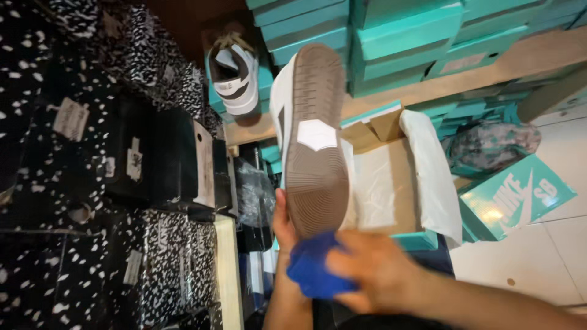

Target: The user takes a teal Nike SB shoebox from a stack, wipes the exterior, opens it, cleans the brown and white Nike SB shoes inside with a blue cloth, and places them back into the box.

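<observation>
My left hand (283, 223) grips the heel end of a white sneaker (313, 134), held sole-up so its brown tread with a white patch faces me. My right hand (373, 269) presses a blue cloth (310, 269) against the heel of that sole. Behind the shoe lies an open teal shoebox (422, 239) lined with white tissue paper (437, 177). A second white and brown sneaker (235, 73) rests on a teal box farther back.
Black boxes with white speckles (73, 183) are stacked high along the left. Teal shoeboxes (403, 36) fill a wooden shelf (520, 61) at the back. A loose teal lid (516, 195) lies on the pale tiled floor (538, 256) at right.
</observation>
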